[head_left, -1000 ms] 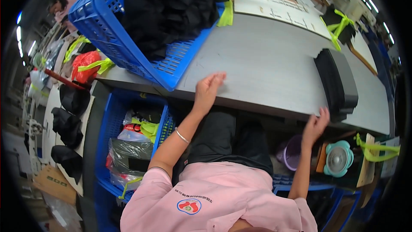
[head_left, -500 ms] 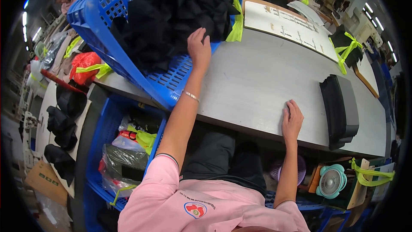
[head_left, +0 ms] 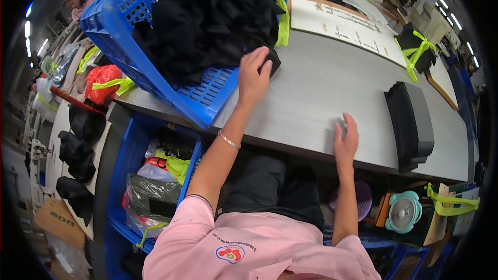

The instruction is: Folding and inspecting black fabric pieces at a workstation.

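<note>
Left hand [head_left: 254,75] outstretched, gripping black fabric [head_left: 207,21] (basket edge); right hand [head_left: 346,142] open, flat on table [head_left: 321,88].

looks like a garment workshop or small clothing factory. there's a long grey worktable [head_left: 332,88] with a big blue plastic crate [head_left: 155,72] heaped with black fabric pieces [head_left: 207,15], and more bundles tied with neon yellow-green strips [head_left: 420,46]. another crate of bagged stuff [head_left: 150,192] sits under the table, with strip lights overhead.
</note>
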Tool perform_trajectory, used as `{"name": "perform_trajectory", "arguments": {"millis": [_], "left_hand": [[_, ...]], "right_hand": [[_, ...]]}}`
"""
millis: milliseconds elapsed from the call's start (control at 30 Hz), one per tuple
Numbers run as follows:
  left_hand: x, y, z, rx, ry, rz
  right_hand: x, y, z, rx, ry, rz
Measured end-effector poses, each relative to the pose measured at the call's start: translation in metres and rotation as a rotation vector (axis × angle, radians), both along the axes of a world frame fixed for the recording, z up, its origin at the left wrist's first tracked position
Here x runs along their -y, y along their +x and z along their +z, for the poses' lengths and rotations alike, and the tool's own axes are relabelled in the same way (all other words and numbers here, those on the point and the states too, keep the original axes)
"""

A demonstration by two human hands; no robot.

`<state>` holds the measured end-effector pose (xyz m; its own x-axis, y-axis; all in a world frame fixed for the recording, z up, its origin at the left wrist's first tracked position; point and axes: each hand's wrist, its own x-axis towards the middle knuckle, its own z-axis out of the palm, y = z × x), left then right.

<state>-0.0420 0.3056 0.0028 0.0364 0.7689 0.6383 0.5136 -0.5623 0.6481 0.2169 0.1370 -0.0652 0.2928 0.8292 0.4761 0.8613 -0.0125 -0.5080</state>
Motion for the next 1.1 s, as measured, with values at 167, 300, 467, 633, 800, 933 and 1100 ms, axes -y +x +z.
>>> {"name": "perform_trajectory", "arguments": {"millis": [167,300,467,633,800,933,1100], "left_hand": [[0.099,0.025,-0.005,0.220,-0.106,-0.213],[0.066,0.006,-0.019,0.227,0.010,0.094],[-0.018,-0.010,-0.003,0.043,0.144,0.297],[-0.065,-0.021,-0.010,-0.196,0.188,0.044],[0.026,0.016,0.021,-0.072,0.192,-0.203],[0.093,0.008,0.030,-0.095,0.160,-0.403],[0.153,0.010,0.014,-0.024,-0.013,-0.478]], "right_hand": [[-0.010,-0.098,0.037,-0.334,0.120,0.273],[-0.023,-0.112,0.034,-0.421,0.071,0.252],[-0.020,-0.124,0.023,-0.384,0.055,0.329],[-0.009,-0.144,0.035,-0.326,0.065,0.420],[-0.021,-0.151,0.063,-0.154,0.344,0.445],[-0.032,-0.118,0.018,-0.024,0.180,0.295],[-0.004,-0.099,0.031,-1.548,-0.101,0.653]]}}
